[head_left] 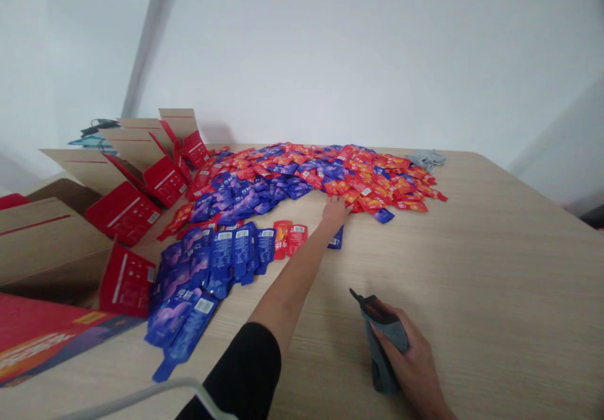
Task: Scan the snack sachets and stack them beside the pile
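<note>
My left hand [335, 211] reaches forward to the near edge of a heap of flat red and blue foil pouches [372, 184]. Its fingers are stretched over the red pouches there, their tips hard to make out. Under the left wrist lies a blue pouch [336, 239], partly covered. Closer to me, my right hand [410, 357] is closed around a folded grey cloth [384, 351] above the table. A dark pointed end sticks out of the cloth's fold; whether something is wrapped inside cannot be seen. Left of my forearm, red pouches [289, 239] lie beside overlapping rows of blue pouches [221, 256].
Open red cardboard boxes [125, 212] with raised brown flaps line the left side of the wooden table [495, 269]. Another grey cloth [427, 158] lies behind the heap at the right. A pale cable-like curve [184, 382] crosses the lower left. A white wall stands behind.
</note>
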### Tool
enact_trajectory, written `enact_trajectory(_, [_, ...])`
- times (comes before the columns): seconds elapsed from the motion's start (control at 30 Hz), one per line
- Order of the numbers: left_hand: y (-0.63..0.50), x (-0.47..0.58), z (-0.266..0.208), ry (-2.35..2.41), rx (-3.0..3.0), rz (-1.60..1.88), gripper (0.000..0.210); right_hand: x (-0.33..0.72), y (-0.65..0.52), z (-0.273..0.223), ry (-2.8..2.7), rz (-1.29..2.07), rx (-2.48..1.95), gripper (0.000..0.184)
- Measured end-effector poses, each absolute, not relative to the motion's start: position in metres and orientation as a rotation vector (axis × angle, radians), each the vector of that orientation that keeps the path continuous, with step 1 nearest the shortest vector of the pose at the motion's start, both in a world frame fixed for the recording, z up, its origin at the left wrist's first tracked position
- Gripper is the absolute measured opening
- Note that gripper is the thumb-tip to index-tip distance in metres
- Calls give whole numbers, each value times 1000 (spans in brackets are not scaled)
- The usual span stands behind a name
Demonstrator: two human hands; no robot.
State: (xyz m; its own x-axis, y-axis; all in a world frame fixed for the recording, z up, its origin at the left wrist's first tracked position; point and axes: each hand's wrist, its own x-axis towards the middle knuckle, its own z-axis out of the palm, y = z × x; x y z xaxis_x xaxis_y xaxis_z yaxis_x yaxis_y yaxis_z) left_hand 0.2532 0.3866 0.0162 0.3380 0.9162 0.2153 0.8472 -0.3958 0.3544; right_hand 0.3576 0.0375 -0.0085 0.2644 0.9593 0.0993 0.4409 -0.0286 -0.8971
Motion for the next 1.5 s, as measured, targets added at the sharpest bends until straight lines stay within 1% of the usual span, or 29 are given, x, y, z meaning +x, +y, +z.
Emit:
enact_trajectory(0.2, [389, 244, 32, 1605, 2193, 598, 38, 357, 38, -7, -1344, 680, -1651, 45])
enact_trajectory(0.27, [384, 238, 43, 1596, 2100, 672, 38, 357, 38, -5, -1340, 662, -1659, 45])
enact_trajectory(0.37, [367, 228, 64, 1537, 1949, 851, 30, 358, 38, -2, -1293, 638, -1690, 46])
enact_trajectory(0.4, [358, 224, 71, 1498, 1896, 919, 31, 358, 38, -2, -1257, 624, -1704, 46])
enact_trajectory(0.53, [294, 204, 89, 1274, 1665, 1097, 49, 361, 36, -1, -1073, 558, -1759, 54])
enact_trajectory(0.63, [220, 177, 88, 1131, 1466, 1047, 59, 363, 34, -1, -989, 517, -1767, 56])
enact_trajectory(0.7, [167, 152, 83, 913, 1079, 892, 58, 365, 34, -1, -962, 490, -1767, 56])
enact_trajectory(0.77, [119, 124, 75, 868, 971, 731, 57, 367, 33, -1, -951, 489, -1762, 56])
enact_trajectory(0.9, [49, 76, 58, 874, 1071, 522, 50, 368, 32, -2, -944, 510, -1759, 57])
enact_trajectory(0.97, [24, 60, 49, 916, 1136, 472, 50, 368, 32, -2, -947, 502, -1766, 59])
enact_trajectory(1.03, [3, 48, 39, 976, 1241, 469, 56, 367, 33, -2, -953, 484, -1773, 61])
enact_trajectory(1.17, [-34, 36, 21, 1139, 1612, 442, 83, 365, 33, 1, -991, 435, -1745, 58])
enact_trajectory(1.23, [-47, 33, 13, 1220, 1831, 420, 84, 365, 32, 2, -1026, 426, -1726, 56])
enact_trajectory(1.33, [-62, 27, 4, 1312, 2117, 423, 73, 366, 32, 2, -1061, 416, -1733, 55])
enact_trajectory(1.4, [-71, 22, -1, 1353, 2243, 458, 62, 367, 32, 1, -1082, 412, -1742, 54])
enact_trajectory(1.5, [-84, 13, -7, 1221, 2367, 510, 40, 365, 31, 1, -1102, 400, -1752, 52])
